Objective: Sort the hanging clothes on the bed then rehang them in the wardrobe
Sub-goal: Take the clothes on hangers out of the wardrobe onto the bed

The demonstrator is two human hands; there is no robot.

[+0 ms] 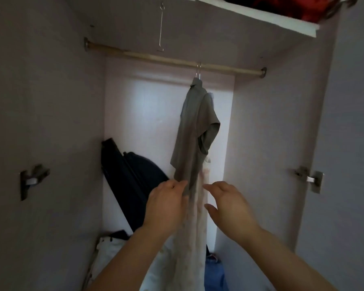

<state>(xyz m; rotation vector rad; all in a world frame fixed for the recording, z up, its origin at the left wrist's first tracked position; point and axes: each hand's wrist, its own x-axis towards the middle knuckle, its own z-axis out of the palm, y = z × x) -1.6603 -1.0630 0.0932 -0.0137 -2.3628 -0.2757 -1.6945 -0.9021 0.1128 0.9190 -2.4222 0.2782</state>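
A grey short-sleeved shirt hangs on a wire hanger from the wooden rail inside the open wardrobe. A pale white garment hangs behind and below it. My left hand pinches the grey shirt's lower hem with its fingertips. My right hand hovers just right of the pale garment, fingers loosely spread and holding nothing.
A long metal hook dangles above the rail. A dark suitcase leans in the wardrobe's left corner, with white cloth and blue fabric on the floor. Red items sit on the top shelf. Door hinges flank the opening.
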